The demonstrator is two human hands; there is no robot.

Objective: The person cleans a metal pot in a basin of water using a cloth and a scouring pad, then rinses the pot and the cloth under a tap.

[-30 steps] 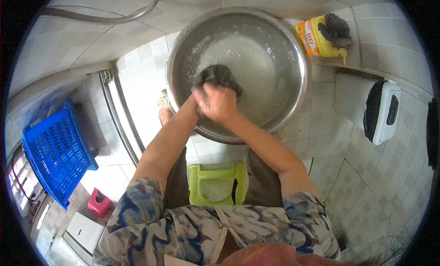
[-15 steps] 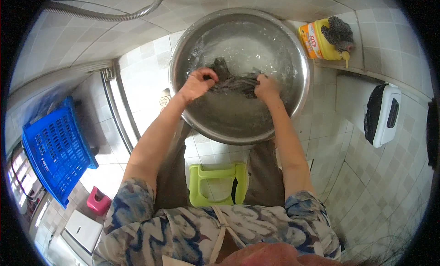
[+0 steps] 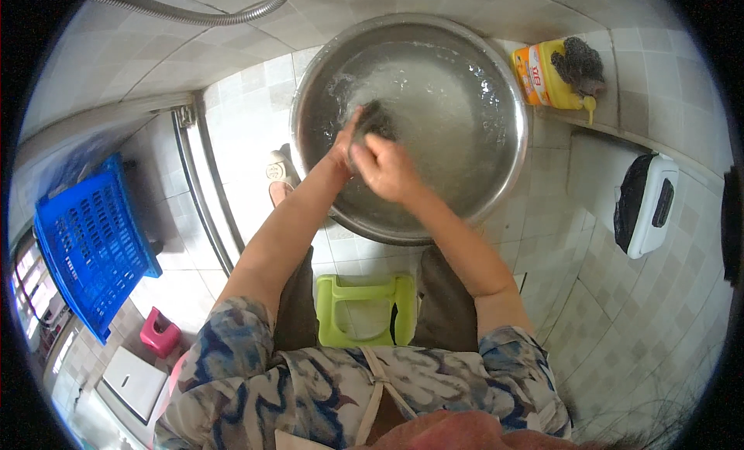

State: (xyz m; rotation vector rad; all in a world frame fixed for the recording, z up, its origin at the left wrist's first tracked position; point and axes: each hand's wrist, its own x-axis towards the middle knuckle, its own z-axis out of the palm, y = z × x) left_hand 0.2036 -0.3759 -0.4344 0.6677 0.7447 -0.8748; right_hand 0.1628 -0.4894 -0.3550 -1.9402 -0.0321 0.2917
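A wide metal basin (image 3: pixel 496 171) of cloudy water stands in front of me. Above the water, at its left side, my two hands are close together on a wet dark grey cloth (image 3: pixel 378 118). The cloth is bunched up, and much of it is hidden by my hands. My left hand (image 3: pixel 343 146) holds it from the left, thumb side up, fingers partly covered. Across from it, my right hand (image 3: pixel 387 168) is closed in a fist against the cloth and my left palm, slightly smeared by motion.
At the back right are a yellow detergent jug (image 3: pixel 554 82) and a dark scrubbing pad (image 3: pixel 580 65). A white bin (image 3: pixel 655 206) hangs right. Left are a blue basket (image 3: pixel 93 244), a pink stool (image 3: pixel 160 334) and a beige shoe (image 3: pixel 277 171). A green stool (image 3: pixel 329 318) sits below me.
My right hand has moved left across the basin to meet my left hand. The cloth, stretched between both hands before, is now gathered at the left. My left hand has shifted slightly right.
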